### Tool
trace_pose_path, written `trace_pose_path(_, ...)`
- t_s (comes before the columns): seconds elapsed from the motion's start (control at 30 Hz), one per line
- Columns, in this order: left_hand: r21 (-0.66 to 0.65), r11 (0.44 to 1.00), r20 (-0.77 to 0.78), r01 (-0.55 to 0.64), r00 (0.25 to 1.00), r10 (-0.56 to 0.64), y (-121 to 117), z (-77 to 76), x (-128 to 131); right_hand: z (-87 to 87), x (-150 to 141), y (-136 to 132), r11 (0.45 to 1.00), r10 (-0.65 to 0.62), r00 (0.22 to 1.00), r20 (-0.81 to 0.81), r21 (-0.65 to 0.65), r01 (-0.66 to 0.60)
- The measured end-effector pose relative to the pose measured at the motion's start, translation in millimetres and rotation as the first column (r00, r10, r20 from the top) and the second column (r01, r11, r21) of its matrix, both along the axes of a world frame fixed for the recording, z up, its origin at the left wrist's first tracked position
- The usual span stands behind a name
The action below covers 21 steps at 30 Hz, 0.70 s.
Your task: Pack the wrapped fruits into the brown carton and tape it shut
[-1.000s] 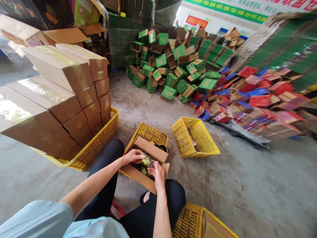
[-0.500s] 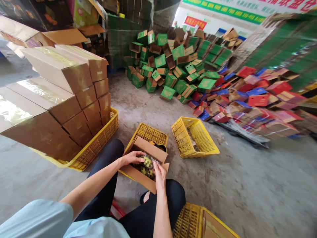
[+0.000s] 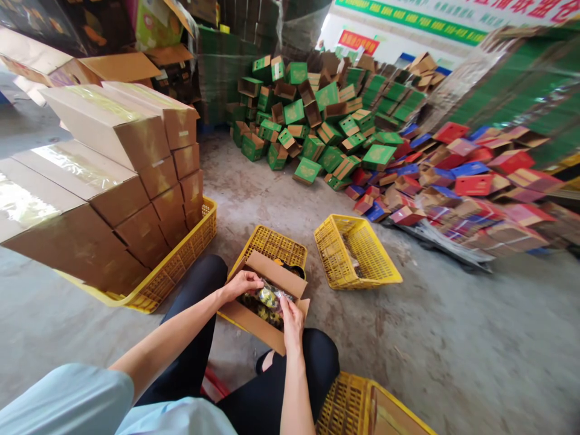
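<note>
An open cardboard box [image 3: 256, 323] rests on an upturned yellow crate [image 3: 277, 240] in front of my knees, its flaps spread outward. Inside lie dark and yellow-green pieces in clear plastic; what they are is too small to make out. Over the box, my left hand [image 3: 242, 285] pinches one end of a clear plastic bag [image 3: 270, 295] with yellow-and-dark contents. On the bag's other end, the fingers of my right hand [image 3: 292, 319] are closed. A black-and-yellow object [image 3: 290, 266], perhaps a tape dispenser, sits on the crate behind the box.
Taped cardboard boxes [image 3: 136, 139] are stacked in a yellow crate [image 3: 181, 257] on my left. Another yellow crate [image 3: 362, 254] stands ahead to the right, and one more [image 3: 347, 402] beside my right leg. Heaps of green boxes [image 3: 308, 170] and red-and-blue boxes [image 3: 471, 184] cover the floor beyond.
My left hand has drawn its fingers into a pinch and shifted slightly up and left on the bag, uncovering more of it. My right hand is nearly still.
</note>
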<state>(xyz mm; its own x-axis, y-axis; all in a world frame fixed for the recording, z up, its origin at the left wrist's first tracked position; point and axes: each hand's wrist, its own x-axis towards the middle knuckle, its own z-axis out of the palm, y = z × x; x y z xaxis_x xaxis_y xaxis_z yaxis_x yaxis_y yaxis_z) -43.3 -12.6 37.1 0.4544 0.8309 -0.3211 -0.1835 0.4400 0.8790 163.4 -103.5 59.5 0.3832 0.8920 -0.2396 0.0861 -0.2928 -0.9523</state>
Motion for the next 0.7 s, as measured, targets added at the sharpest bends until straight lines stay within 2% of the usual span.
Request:
trace_pose_path(0.17,-0.003,1.000,-0.007,-0.020,1.000,0.020,0.1,4.5,-0.5,1.6,-4.8,0.2,0.998,-0.057,0.998,0.018,0.026,0.057)
trace_pose_path(0.37,0.001,1.000,0.004,-0.008,1.000,0.008,0.2,5.6,0.0,0.5,-2.8,-0.6,0.998,-0.059,0.998,0.034,0.008,0.059)
trace_pose_path(0.5,-0.004,1.000,0.020,0.029,0.999,-0.029,-1.2,4.9,-0.8,1.0,-4.1,-0.5,0.997,-0.069,0.997,-0.030,0.025,0.069)
trace_pose_path(0.63,-0.008,0.998,0.031,0.060,0.998,-0.060,-2.5,2.4,-1.6,3.7,-5.0,-1.4,0.999,-0.017,0.992,-0.129,0.032,0.022)
trace_pose_path(0.7,-0.007,0.998,0.036,0.067,0.997,-0.067,-2.7,0.0,-0.9,4.8,-4.3,-2.2,0.999,-0.010,0.992,-0.124,0.041,0.015)
